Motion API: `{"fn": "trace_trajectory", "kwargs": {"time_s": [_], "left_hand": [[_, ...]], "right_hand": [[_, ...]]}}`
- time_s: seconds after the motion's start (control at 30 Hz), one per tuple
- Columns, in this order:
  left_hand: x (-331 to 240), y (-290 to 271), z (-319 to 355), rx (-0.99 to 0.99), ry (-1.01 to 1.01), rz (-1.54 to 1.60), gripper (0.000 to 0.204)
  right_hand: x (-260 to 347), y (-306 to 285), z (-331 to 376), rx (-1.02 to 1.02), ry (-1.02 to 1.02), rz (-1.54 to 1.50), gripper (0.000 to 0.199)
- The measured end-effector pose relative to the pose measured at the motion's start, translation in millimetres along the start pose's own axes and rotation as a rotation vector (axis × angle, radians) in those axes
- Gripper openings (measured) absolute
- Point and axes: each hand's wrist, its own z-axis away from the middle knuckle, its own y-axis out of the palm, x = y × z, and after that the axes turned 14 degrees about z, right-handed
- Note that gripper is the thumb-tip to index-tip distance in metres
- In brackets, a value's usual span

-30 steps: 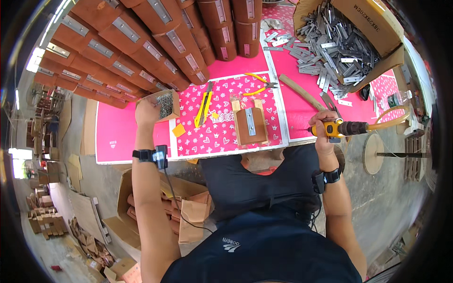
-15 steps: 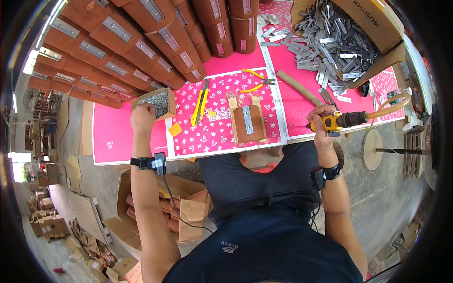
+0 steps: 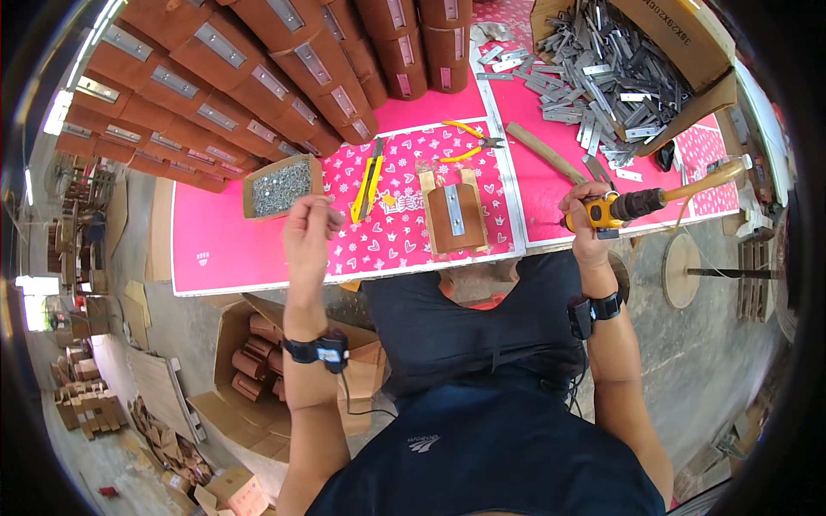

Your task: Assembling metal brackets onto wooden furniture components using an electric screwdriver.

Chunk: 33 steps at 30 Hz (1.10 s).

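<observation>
Both hands (image 3: 311,222) (image 3: 587,222) forward, well apart

Left to right lie fastener box (image 3: 317,176), knife (image 3: 368,189), tile (image 3: 469,215) and hammer (image 3: 546,153); pliers (image 3: 490,143) sit behind the tile.

Before you, a pink table (image 3: 228,245) carries stacked brown tiles (image 3: 232,77) at its far left, a small box (image 3: 248,199), a yellow knife (image 3: 368,185), pliers (image 3: 491,142) and, front centre, a wooden base (image 3: 426,181); to your right lie a hammer (image 3: 544,152), metal plates (image 3: 564,113) and an open carton (image 3: 684,47).

There are two hands (image 3: 310,225) (image 3: 588,245), one power driver (image 3: 602,210), one cutter (image 3: 367,187) and one hammer (image 3: 545,153).
</observation>
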Motion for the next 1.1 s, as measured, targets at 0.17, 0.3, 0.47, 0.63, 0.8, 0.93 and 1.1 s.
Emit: {"fn": "trace_trajectory", "kwargs": {"time_s": [0.17,0.3,0.47,0.63,0.8,0.93,1.1], "left_hand": [[8.7,35.9,29.0,0.085,-0.185,0.293,0.015],[17.6,56.4,39.0,0.073,-0.294,0.550,0.018],[19.7,65.0,42.7,0.066,-0.328,0.598,0.020],[22.3,64.3,41.6,0.039,-0.330,0.616,0.022],[28.0,61.6,41.1,0.040,-0.349,0.644,0.020],[21.4,70.9,45.0,0.041,-0.315,0.575,0.016],[18.7,71.7,52.3,0.112,-0.356,0.495,0.013]], "right_hand": [[0.2,4.2,0.9,0.016,-0.021,0.047,0.022],[-1.6,3.6,3.3,0.010,-0.027,0.026,0.021],[1.7,2.2,4.2,-0.002,-0.021,0.040,0.021],[-0.3,0.5,3.9,-0.025,-0.017,-0.044,0.024],[-1.5,-0.8,1.8,-0.013,-0.017,0.060,0.024],[0.6,6.1,-1.6,-0.046,0.005,-0.050,0.024],[16.8,4.6,-15.3,0.051,0.146,-0.018,0.022]]}}
